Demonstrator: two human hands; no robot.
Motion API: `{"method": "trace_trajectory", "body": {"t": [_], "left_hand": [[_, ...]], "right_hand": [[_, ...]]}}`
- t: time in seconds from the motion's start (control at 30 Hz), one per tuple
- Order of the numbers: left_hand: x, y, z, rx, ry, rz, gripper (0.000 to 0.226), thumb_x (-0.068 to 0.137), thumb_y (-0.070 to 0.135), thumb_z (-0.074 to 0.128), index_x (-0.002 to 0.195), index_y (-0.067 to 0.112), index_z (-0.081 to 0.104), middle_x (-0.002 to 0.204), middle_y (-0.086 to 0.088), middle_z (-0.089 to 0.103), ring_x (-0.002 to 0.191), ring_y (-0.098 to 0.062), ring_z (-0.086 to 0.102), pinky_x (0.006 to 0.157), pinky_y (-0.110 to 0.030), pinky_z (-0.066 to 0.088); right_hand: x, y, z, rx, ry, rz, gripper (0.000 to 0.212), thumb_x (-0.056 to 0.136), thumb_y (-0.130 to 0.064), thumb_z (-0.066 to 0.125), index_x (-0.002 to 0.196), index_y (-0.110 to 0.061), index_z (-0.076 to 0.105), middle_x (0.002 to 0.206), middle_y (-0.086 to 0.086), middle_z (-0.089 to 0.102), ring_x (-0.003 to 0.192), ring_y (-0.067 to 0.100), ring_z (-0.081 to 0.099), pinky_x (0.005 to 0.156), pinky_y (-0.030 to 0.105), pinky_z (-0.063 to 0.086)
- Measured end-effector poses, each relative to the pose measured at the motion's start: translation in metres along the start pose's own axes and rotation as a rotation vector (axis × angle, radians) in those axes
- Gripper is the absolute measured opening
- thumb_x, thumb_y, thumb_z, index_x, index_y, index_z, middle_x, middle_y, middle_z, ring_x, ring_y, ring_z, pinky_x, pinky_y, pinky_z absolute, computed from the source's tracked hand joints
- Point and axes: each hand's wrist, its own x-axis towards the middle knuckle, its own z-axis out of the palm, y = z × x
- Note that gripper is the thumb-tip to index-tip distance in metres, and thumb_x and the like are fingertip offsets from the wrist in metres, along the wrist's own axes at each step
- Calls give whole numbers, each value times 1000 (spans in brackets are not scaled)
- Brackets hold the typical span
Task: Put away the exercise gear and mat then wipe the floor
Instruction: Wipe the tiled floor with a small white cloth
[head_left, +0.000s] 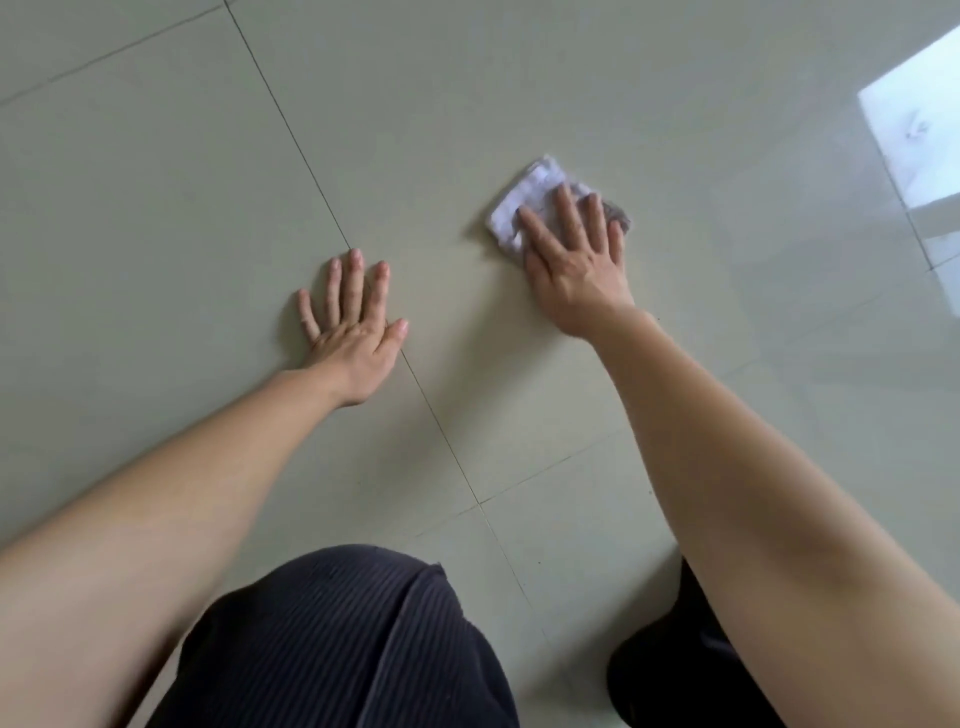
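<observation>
Our right hand (576, 265) presses flat, fingers spread, on a white cloth (530, 202); our left hand (353, 338) lies open, holding nothing, on glossy pale floor tiles (156, 208).

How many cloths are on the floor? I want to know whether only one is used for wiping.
1. The white cloth lies on the tiled floor, pressed flat under the right hand. The left hand rests bare on the tile. Outside this view, more may exist.

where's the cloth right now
In the head view the cloth lies on the tiled floor, upper right of centre, pressed flat under the right hand, with the left hand apart.
</observation>
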Motion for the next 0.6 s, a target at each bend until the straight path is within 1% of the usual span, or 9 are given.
{"method": "trace_trajectory", "body": {"t": [0.07,0.1,0.17,0.2,0.3,0.37,0.47,0.53,0.6], "left_hand": [[-3,-5,-6,-26,79,37,64,101,47,23,157,23,2,164,0,-13,150,-19,-12,116,-52,-7],[-4,-9,-12,-32,142,58,66,98,50,21,156,19,13,165,-3,1,150,-23,3,116,-50,4],[-2,-18,-24,-36,247,44,72,94,53,17,151,12,30,160,-11,23,141,-32,27,110,-50,19],[3,-22,-31,-41,287,-2,71,95,52,18,151,10,30,159,-13,23,140,-35,29,110,-51,20],[33,-30,-50,-94,302,-209,65,102,44,23,156,12,8,164,-13,-5,150,-30,-2,118,-55,0],[53,-35,-57,-88,257,-303,66,103,43,24,156,17,-5,162,-11,-17,149,-28,-15,116,-58,-8],[68,-43,-53,-63,201,-345,65,102,44,21,155,23,-9,161,-10,-21,148,-27,-20,113,-64,-10],[71,-46,-49,-60,206,-347,64,102,44,21,155,24,-9,161,-9,-21,148,-27,-20,113,-64,-10],[70,-46,-49,-56,204,-343,64,102,44,22,155,24,-9,161,-9,-21,148,-28,-20,113,-64,-10]], "right_hand": [[5,-15,4,24,8,70,50,104,-44,29,154,-42,25,168,7,5,152,41,-3,120,58,2],[-2,-27,11,-10,46,0,49,103,-40,34,152,-38,30,166,12,12,150,46,5,118,61,9],[-38,-48,28,-50,51,-280,48,99,-31,43,147,-29,40,161,19,26,144,52,20,112,64,21],[-62,-56,37,-65,14,-426,50,97,-29,45,147,-28,42,161,19,27,144,53,20,112,65,21],[-105,-62,43,-98,-188,-608,56,99,-30,40,154,-36,32,167,8,13,153,41,5,122,58,9],[-81,-49,37,-117,-186,-635,52,101,-34,35,153,-39,34,166,7,17,153,38,10,123,56,12],[-14,-34,20,-102,-90,-476,50,101,-42,33,149,-35,43,163,13,26,148,45,21,118,60,21],[29,-38,4,-97,-76,-342,53,102,-50,24,153,-39,33,166,10,14,151,43,9,121,58,12],[60,-51,-3,-54,-78,-227,51,105,-48,23,155,-44,21,168,6,1,153,40,-5,122,55,-1]]}}
